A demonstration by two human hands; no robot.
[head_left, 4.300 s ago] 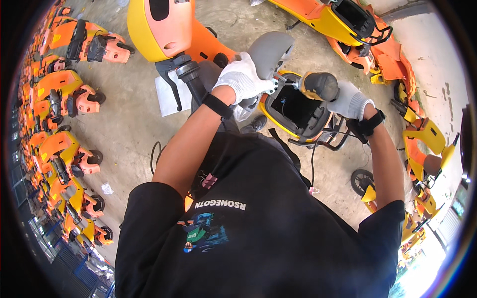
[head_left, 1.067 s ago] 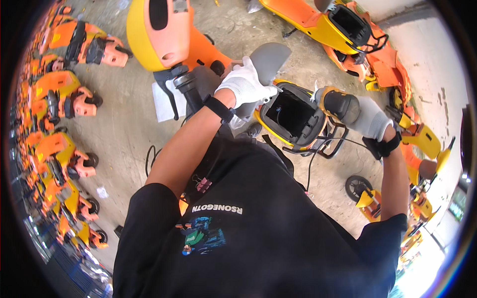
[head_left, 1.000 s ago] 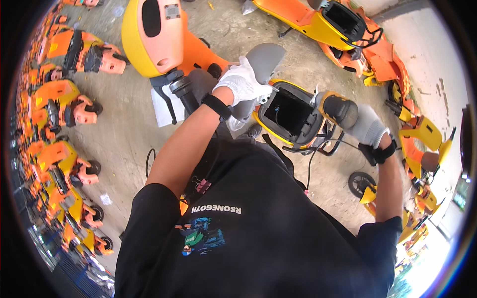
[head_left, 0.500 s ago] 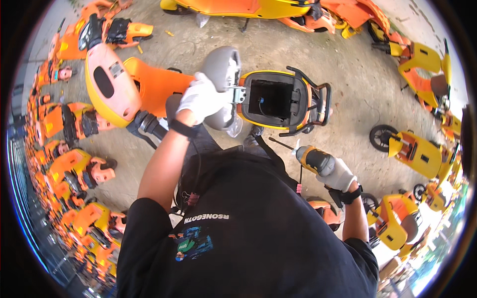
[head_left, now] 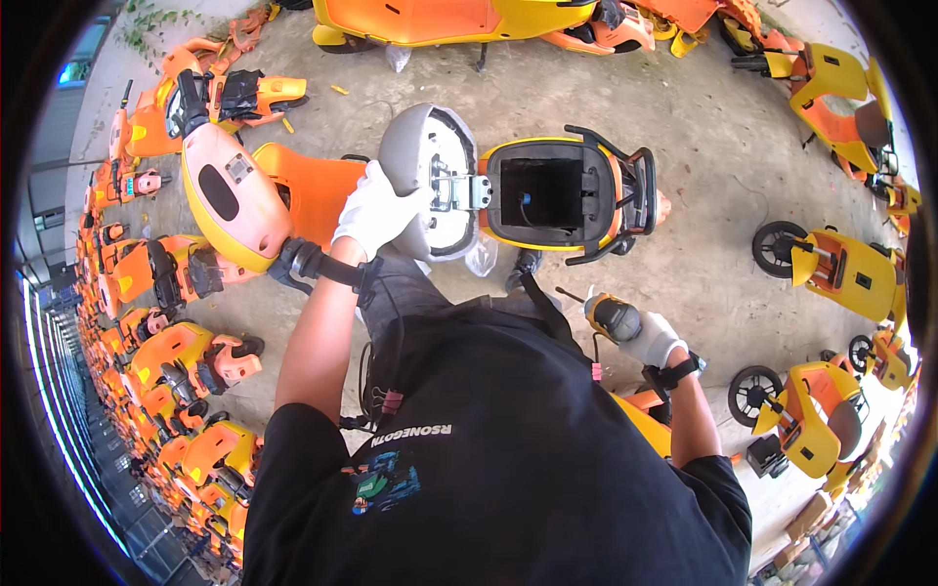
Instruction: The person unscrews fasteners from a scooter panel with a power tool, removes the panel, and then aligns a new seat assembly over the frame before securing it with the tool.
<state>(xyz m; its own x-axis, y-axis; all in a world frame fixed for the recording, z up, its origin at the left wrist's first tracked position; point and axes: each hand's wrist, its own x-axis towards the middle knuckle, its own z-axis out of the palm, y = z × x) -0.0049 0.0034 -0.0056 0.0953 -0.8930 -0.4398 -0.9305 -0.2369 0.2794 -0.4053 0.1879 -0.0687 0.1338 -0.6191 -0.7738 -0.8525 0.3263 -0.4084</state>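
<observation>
An orange and yellow scooter [head_left: 318, 186] stands crosswise in front of me, its handlebar end at the left. Its grey seat [head_left: 403, 146] is tipped up, with the white underside and a metal hinge [head_left: 459, 192] facing right. My left hand [head_left: 379, 210], in a white glove, grips the seat beside the hinge; some fingers are hidden. Right of the hinge gapes the dark storage box [head_left: 498, 166], with a small blue piece inside. My right hand [head_left: 653, 342], also gloved, is closed round a yellow and black power screwdriver [head_left: 616, 318], its long bit pointing up and left, apart from the scooter.
A black rear rack [head_left: 640, 195] juts out behind the box. Crumpled clear plastic [head_left: 481, 257] hangs below the seat. Another scooter [head_left: 440, 21] stands across the far side. Many more line the left, and several yellow ones [head_left: 845, 273] stand at the right on the concrete floor.
The seat has tipped farther left, showing more of its white underside and hinge. My left hand has shifted slightly on it. The power screwdriver sits a little lower, still in my right hand.
</observation>
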